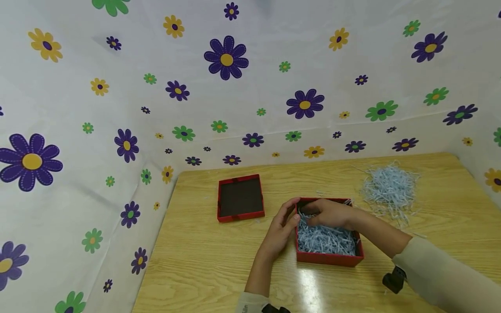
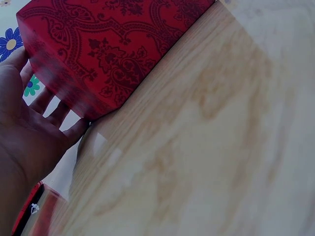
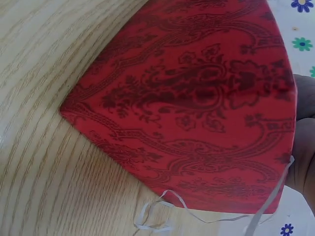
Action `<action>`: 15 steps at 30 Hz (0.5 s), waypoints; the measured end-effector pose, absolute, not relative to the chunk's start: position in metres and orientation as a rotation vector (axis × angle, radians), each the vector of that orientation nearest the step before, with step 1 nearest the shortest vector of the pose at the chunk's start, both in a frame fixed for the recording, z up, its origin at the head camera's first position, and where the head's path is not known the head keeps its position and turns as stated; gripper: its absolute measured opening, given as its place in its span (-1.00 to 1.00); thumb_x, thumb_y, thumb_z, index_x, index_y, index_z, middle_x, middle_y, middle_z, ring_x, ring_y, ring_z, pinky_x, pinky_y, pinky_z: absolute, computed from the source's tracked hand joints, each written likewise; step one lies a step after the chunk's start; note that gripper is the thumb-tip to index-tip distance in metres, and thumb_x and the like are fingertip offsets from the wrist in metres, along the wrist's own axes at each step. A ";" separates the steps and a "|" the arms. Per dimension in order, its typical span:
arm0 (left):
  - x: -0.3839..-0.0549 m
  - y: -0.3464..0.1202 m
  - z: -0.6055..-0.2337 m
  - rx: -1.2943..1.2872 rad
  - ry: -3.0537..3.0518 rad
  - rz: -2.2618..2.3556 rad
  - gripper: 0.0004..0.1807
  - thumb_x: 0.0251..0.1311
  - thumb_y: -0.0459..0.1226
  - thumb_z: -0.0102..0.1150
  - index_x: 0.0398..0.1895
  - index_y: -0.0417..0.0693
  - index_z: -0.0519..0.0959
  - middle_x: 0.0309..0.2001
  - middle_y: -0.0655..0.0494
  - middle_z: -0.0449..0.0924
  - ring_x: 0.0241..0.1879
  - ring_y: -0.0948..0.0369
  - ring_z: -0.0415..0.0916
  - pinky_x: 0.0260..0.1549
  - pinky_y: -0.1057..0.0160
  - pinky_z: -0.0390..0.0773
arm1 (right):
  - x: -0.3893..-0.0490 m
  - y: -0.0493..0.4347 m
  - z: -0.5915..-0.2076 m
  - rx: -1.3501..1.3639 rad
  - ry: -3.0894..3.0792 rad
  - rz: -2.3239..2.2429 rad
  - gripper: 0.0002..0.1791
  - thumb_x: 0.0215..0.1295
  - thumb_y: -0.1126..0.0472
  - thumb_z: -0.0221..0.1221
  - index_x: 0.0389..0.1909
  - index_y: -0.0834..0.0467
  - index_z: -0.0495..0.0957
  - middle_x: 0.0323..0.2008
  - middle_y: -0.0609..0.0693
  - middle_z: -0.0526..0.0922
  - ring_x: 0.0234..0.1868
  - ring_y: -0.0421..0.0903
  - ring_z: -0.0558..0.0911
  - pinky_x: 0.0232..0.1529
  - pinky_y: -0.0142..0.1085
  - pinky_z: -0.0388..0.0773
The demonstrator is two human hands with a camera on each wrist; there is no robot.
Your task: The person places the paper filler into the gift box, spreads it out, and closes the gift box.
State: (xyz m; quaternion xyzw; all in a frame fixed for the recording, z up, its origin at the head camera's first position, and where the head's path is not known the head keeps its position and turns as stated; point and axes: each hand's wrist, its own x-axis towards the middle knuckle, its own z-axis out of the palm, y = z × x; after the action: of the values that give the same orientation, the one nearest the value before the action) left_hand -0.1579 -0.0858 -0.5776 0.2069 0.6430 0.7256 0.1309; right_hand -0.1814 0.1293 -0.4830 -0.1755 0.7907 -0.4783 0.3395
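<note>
"Box [image 1: 328,259], red and open, sits on a wood-grain table [image 1: 203,269] as we look down from the head camera. Where do we place the left hand [image 1: 279,228]?"

"At nine to ten o'clock on the box. We see it gripping the left wall, thumb at the rim and fingers along the outside; the left wrist view shows those fingers against the dark-patterned red covering."

"And the right hand [image 1: 332,212]?"

"Inside the box. The forearm comes in from about four o'clock, and the fingers dip toward eleven, into pale blue shredded paper [image 1: 328,241]. We cannot tell whether they grasp any of it or lie loose: paper hides the fingertips from above, and the box wall hides them from the right wrist camera."

"What else do we have on the table?"

"A shallow red lid [image 1: 240,198], dark inside facing up, lies at ten o'clock from the box. At two o'clock we find a loose heap [image 1: 391,187] of similar pale shreds, near the box but apart from it. A thin strand [image 3: 271,199] hangs over the box's rim in our right wrist view. At twelve o'clock, beyond the table, rises a white backdrop [image 1: 258,82] printed with flowers."
</note>
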 end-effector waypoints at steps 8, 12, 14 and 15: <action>-0.159 -0.084 -0.578 0.605 1.858 2.105 -0.49 0.68 -0.12 -0.04 0.61 0.32 0.29 0.63 0.26 0.18 0.65 0.11 0.01 0.52 -0.17 0.22 | -0.183 0.141 -0.474 -0.497 2.028 -1.270 -0.36 0.58 0.24 0.17 0.52 0.47 0.26 0.49 0.42 0.35 0.51 0.39 0.32 0.42 0.22 0.39; -0.159 -0.085 -0.578 0.608 1.849 2.107 -0.48 0.68 -0.16 -0.05 0.62 0.27 0.27 0.63 0.21 0.17 0.66 0.10 0.00 0.53 -0.12 0.23 | -0.183 0.155 -0.458 -0.529 2.031 -1.289 -0.38 0.62 0.19 0.14 0.53 0.41 0.29 0.49 0.37 0.38 0.51 0.34 0.35 0.42 0.18 0.41; -0.159 -0.085 -0.578 0.611 1.858 2.108 -0.48 0.68 -0.17 -0.04 0.62 0.24 0.27 0.63 0.19 0.17 0.65 0.09 0.00 0.53 -0.09 0.22 | -0.182 0.163 -0.451 -0.533 2.052 -1.290 -0.39 0.61 0.17 0.16 0.52 0.39 0.32 0.46 0.35 0.43 0.49 0.31 0.41 0.39 0.14 0.46; -0.159 -0.086 -0.579 0.612 1.865 2.105 -0.48 0.68 -0.17 -0.04 0.62 0.23 0.27 0.63 0.19 0.17 0.65 0.10 0.00 0.54 -0.07 0.22 | -0.181 0.168 -0.447 -0.538 2.061 -1.291 -0.39 0.61 0.16 0.15 0.52 0.38 0.32 0.45 0.35 0.44 0.47 0.30 0.43 0.38 0.13 0.48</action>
State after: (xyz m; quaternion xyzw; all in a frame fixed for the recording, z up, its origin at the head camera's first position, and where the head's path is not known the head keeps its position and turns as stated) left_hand -0.1592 -0.0858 -0.5786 0.2107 0.6425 0.7250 0.1313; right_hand -0.1815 0.1675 -0.4474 -0.2047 0.7840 -0.4912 0.3196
